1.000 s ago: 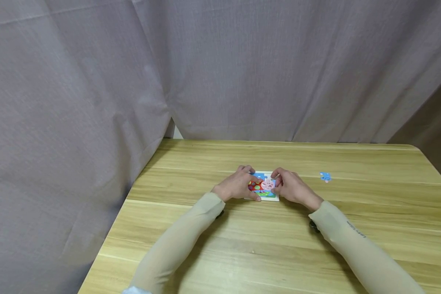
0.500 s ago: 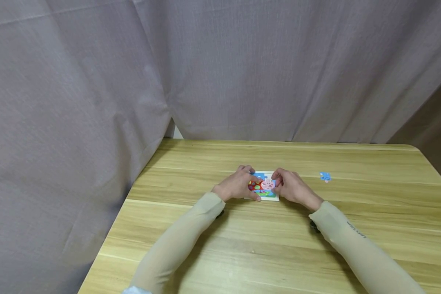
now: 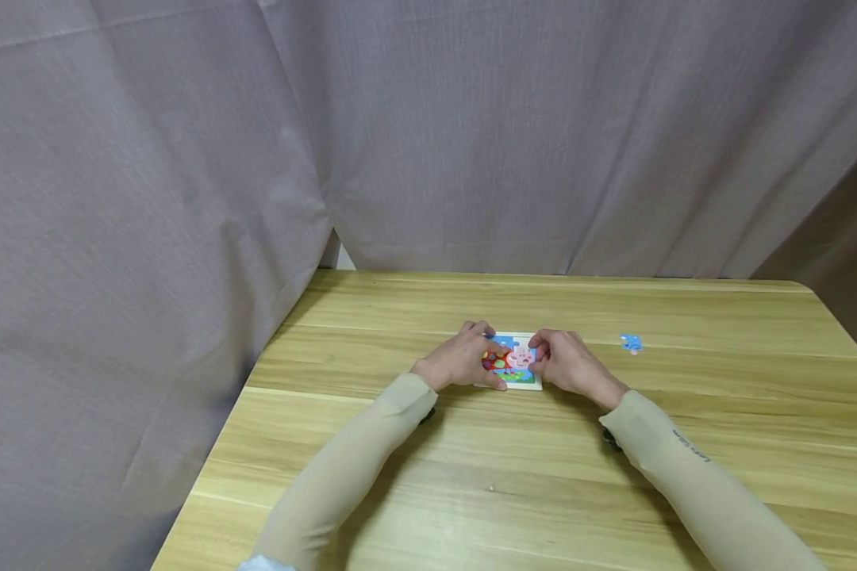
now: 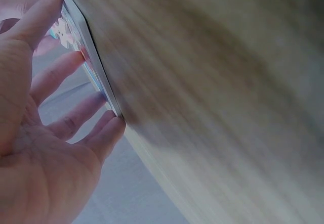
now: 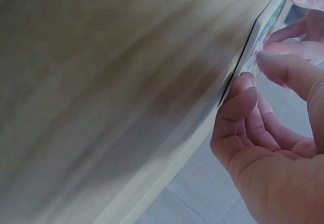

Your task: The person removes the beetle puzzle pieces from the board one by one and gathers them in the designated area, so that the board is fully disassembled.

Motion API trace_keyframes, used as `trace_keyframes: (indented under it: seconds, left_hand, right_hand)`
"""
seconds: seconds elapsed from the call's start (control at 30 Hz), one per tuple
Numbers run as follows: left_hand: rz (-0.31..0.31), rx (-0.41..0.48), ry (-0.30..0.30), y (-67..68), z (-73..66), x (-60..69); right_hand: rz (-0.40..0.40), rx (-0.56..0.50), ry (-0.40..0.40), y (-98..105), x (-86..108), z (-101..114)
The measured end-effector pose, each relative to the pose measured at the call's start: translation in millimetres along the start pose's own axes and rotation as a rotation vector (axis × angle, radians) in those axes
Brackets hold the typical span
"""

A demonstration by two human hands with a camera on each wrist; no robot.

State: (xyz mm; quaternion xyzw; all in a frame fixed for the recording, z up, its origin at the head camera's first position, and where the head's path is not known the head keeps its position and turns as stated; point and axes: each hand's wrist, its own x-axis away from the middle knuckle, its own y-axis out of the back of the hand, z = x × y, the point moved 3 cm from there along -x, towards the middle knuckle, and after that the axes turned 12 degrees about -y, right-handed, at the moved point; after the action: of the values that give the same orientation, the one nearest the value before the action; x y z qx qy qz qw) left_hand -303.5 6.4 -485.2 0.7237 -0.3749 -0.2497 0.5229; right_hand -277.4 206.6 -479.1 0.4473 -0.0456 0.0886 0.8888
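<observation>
Head view: the puzzle (image 3: 520, 359) lies on the table (image 3: 514, 476) between the hands, its long axis apparently running side to side, though the left hand (image 3: 460, 358) covers that end. The loose piece (image 3: 632, 342) lies apart to the right, slightly farther out than the right hand (image 3: 571, 365), which is the nearer. Both hands reach in from the near side, backs upward.

Left wrist view: the left hand holds the puzzle, thumb at one edge, fingers spread toward another corner.

Right wrist view: fingers curl at the puzzle's border, thumb at its face; whether they pinch anything cannot be told.
</observation>
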Motion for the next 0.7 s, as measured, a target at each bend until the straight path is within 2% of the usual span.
trace_keyframes:
  seconds: [0.37, 0.7]
  left_hand:
    - [0.003, 0.017, 0.020, 1.9, -1.8, 1.3]
    - [-0.003, 0.008, 0.029, 0.9, -1.0, 0.9]
  right_hand:
    - [-0.034, -0.021, 0.030, 6.1, 3.7, -5.9]
    - [-0.054, -0.039, 0.024, 22.8, 17.4, -15.5]
